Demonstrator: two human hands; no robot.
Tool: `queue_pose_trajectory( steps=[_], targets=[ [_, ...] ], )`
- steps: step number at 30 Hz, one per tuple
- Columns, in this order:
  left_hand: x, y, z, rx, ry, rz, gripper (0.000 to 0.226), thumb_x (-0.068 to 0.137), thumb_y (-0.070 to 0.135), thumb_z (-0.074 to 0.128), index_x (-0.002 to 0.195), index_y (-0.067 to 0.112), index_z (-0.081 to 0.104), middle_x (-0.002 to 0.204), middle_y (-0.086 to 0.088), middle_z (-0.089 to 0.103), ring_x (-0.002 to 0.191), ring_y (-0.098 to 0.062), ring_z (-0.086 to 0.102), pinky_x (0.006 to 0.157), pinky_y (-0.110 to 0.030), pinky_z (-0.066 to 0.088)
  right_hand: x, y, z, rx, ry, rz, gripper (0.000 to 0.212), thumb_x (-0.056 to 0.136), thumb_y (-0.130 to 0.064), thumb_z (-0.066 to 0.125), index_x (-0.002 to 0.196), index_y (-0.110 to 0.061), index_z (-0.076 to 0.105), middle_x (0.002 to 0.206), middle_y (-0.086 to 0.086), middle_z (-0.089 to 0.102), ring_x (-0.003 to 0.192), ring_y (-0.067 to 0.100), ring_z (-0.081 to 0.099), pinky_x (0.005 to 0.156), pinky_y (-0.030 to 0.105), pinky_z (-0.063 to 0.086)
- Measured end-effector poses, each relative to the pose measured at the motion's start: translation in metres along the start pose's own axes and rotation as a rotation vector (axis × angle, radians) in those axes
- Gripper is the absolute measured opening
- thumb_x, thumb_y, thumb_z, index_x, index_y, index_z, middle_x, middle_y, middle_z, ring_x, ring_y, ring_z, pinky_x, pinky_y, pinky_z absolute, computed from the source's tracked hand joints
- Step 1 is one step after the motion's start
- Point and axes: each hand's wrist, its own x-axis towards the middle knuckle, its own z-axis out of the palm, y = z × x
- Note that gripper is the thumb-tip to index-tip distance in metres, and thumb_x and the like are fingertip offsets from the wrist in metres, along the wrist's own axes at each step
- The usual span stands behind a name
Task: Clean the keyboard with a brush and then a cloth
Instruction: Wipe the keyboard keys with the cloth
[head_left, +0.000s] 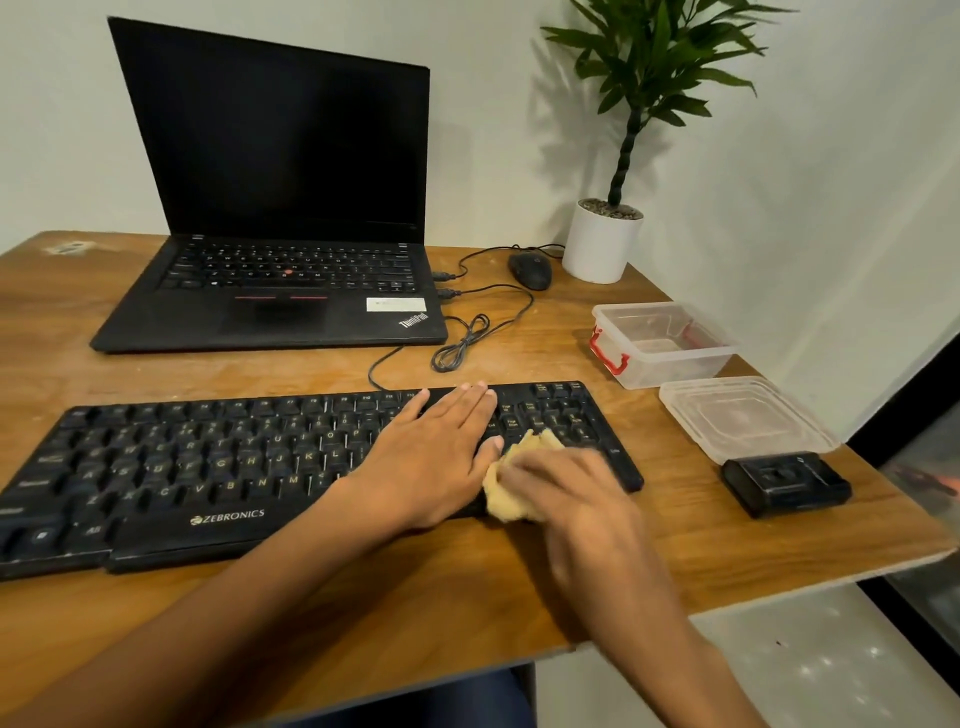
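Right grip around cloth, left grip flat on keyboard.

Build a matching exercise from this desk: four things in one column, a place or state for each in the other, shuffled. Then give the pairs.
Things:
1. cloth
2. laptop
3. mouse
4. lid

Places or states:
A. beside the white plant pot
B. held by the right hand on the keyboard
C. lying next to the clear box
D. open, screen dark

Pairs: 1-B, 2-D, 3-A, 4-C
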Motion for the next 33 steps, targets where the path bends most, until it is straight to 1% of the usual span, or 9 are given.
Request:
queue_pose_trajectory(
  steps=[2, 5, 9, 14, 18, 23, 26, 29, 33],
  targets=[
    [0.0, -0.001, 0.0, 0.003, 0.0, 0.007, 0.057, 0.097, 0.044, 0.011, 0.147, 0.022, -0.005, 0.156, 0.006, -0.007, 0.141, -0.004, -0.008, 0.117, -0.035, -0.004, -0.007, -0.002, 0.003, 0.005, -0.052, -0.056, 0.047, 0.058, 0.003, 0.081, 0.099, -0.016, 0.069, 0.103, -0.001, 0.063, 0.094, 0.015, 0.049, 0.067, 0.031, 0.056],
    [0.0, -0.002, 0.0, -0.003, 0.002, 0.011, 0.057, 0.097, 0.044, 0.01, 0.147, 0.021, -0.005, 0.156, 0.006, -0.006, 0.141, -0.004, -0.008, 0.117, -0.034, -0.004, -0.016, 0.024, -0.008, -0.059, -0.066, 0.012, 0.043, 0.054, 0.004, 0.084, 0.092, -0.015, 0.073, 0.095, 0.001, 0.065, 0.083, 0.019, 0.058, 0.057, 0.027, 0.055],
    [0.0, -0.002, 0.0, -0.002, -0.003, 0.02, 0.057, 0.097, 0.044, 0.01, 0.147, 0.02, -0.004, 0.156, 0.005, -0.006, 0.141, -0.005, -0.008, 0.117, -0.034, -0.004, -0.017, 0.046, -0.028, -0.156, -0.018, 0.11, 0.04, 0.049, 0.007, 0.085, 0.083, -0.012, 0.075, 0.085, 0.005, 0.066, 0.072, 0.024, 0.061, 0.054, 0.026, 0.05],
    [0.001, -0.001, 0.0, -0.007, 0.004, 0.013, 0.057, 0.098, 0.043, 0.011, 0.147, 0.021, -0.003, 0.156, 0.005, -0.005, 0.141, -0.005, -0.007, 0.117, -0.033, -0.004, -0.01, -0.004, -0.003, -0.057, -0.038, -0.079, 0.034, 0.061, -0.008, 0.079, 0.094, -0.015, 0.073, 0.086, -0.001, 0.062, 0.076, 0.015, 0.057, 0.06, 0.016, 0.045],
    [0.001, -0.002, 0.0, -0.009, -0.003, 0.024, 0.056, 0.098, 0.043, 0.011, 0.147, 0.021, -0.003, 0.156, 0.005, -0.006, 0.141, -0.005, -0.007, 0.117, -0.033, -0.004, -0.014, 0.013, -0.002, -0.037, -0.077, -0.036, 0.041, 0.054, -0.013, 0.086, 0.092, -0.014, 0.072, 0.087, -0.002, 0.062, 0.077, 0.014, 0.06, 0.058, 0.023, 0.054],
    [0.001, -0.002, -0.001, -0.005, 0.003, 0.032, 0.056, 0.098, 0.043, 0.011, 0.147, 0.02, -0.003, 0.156, 0.005, -0.005, 0.142, -0.006, -0.007, 0.117, -0.033, -0.004, -0.02, 0.048, -0.025, -0.145, -0.035, 0.084, 0.041, 0.047, -0.006, 0.09, 0.084, -0.013, 0.073, 0.082, 0.002, 0.064, 0.071, 0.02, 0.062, 0.05, 0.032, 0.056],
    [0.001, -0.001, 0.0, -0.005, 0.005, 0.024, 0.056, 0.098, 0.043, 0.011, 0.147, 0.02, -0.003, 0.156, 0.005, -0.005, 0.142, -0.006, -0.007, 0.116, -0.033, -0.005, -0.01, 0.024, -0.016, -0.113, 0.008, 0.007, 0.035, 0.051, -0.012, 0.086, 0.084, -0.014, 0.073, 0.082, 0.001, 0.063, 0.072, 0.018, 0.062, 0.056, 0.025, 0.054],
    [0.001, -0.002, 0.0, -0.007, 0.006, 0.019, 0.056, 0.098, 0.043, 0.012, 0.147, 0.021, -0.002, 0.156, 0.005, -0.005, 0.141, -0.005, -0.007, 0.116, -0.033, -0.004, -0.002, -0.004, 0.003, -0.041, -0.032, -0.102, 0.028, 0.06, -0.017, 0.082, 0.087, -0.015, 0.072, 0.083, -0.001, 0.061, 0.074, 0.016, 0.059, 0.051, 0.025, 0.054],
    [0.001, -0.004, 0.0, -0.013, 0.008, 0.031, 0.056, 0.098, 0.043, 0.011, 0.147, 0.021, -0.003, 0.156, 0.005, -0.005, 0.142, -0.005, -0.007, 0.117, -0.033, -0.004, -0.009, 0.017, -0.003, -0.04, -0.065, -0.056, 0.039, 0.052, -0.012, 0.086, 0.089, -0.013, 0.073, 0.085, 0.001, 0.065, 0.076, 0.017, 0.063, 0.058, 0.024, 0.055]
  ],
)
